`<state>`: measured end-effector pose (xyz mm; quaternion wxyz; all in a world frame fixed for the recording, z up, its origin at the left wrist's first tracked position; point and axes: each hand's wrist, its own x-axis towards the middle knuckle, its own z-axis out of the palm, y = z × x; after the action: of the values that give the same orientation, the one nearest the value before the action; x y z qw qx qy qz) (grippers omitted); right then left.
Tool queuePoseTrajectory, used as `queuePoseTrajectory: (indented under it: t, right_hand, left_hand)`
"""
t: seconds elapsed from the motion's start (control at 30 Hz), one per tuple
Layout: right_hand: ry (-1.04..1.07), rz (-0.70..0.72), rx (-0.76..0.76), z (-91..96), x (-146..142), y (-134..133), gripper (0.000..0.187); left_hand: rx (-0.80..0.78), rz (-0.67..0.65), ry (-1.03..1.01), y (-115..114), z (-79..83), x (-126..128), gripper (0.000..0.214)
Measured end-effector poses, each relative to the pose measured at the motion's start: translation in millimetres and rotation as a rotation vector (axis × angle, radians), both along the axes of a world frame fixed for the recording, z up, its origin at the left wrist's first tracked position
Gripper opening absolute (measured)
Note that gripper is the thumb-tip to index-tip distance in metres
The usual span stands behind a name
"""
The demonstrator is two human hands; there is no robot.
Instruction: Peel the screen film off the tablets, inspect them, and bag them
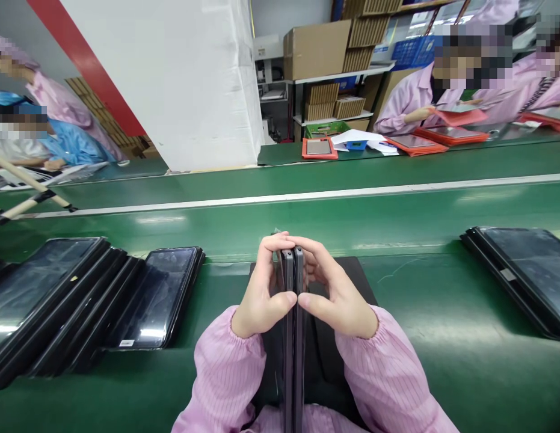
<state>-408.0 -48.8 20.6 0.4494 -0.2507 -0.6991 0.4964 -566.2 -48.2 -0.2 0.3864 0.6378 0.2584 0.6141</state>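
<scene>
My left hand (264, 287) and my right hand (334, 288) grip the top of a dark slab-like device (292, 337) from either side, with thumbs pressed against it. It stands on edge and looks like a pair of black-framed tablets held face to face or a half-folded unit; I cannot tell which. Its lower end reaches down towards my lap. Beneath my hands lies a black mat (347, 279) on the green conveyor belt (397, 300). Several black-framed tablets (156, 297) lie overlapping to my left, and a further stack (518, 276) lies to my right.
A white-striped rail (280, 198) divides this belt from a second green belt. Beyond it, co-workers in pink smocks (415, 102) handle tablets in orange cases (451, 135). A white wrapped pillar (171, 84) stands at the far side, with shelves of cardboard boxes (316, 48) behind.
</scene>
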Motion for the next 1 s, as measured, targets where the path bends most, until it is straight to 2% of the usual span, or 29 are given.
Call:
queuePoseTrajectory:
  t: [0.13,0.27,0.6,0.8,1.0]
  right_hand:
    - [0.093,-0.107,-0.016,-2.6,-4,-4,0.044]
    - [0.136,-0.171,0.028,-6.0,-9,-7,0.043]
    - [0.14,-0.185,0.063,-5.5,-10,-10,0.046]
    - [0.149,-0.199,0.051,-7.9,-10,-11,0.033]
    - [0.123,-0.206,0.098,-6.8,-9,-13,0.032]
  left_hand:
    - [0.01,0.004,-0.023,-3,-0.2,6,0.045]
    - [0.033,0.014,-0.035,-5,-0.7,10,0.044]
    - [0.062,0.042,-0.021,-8,2.1,13,0.042]
    - [0.081,0.076,-0.016,-13,2.2,17,0.04]
    - [0.084,0.108,-0.036,-14,3.4,20,0.038]
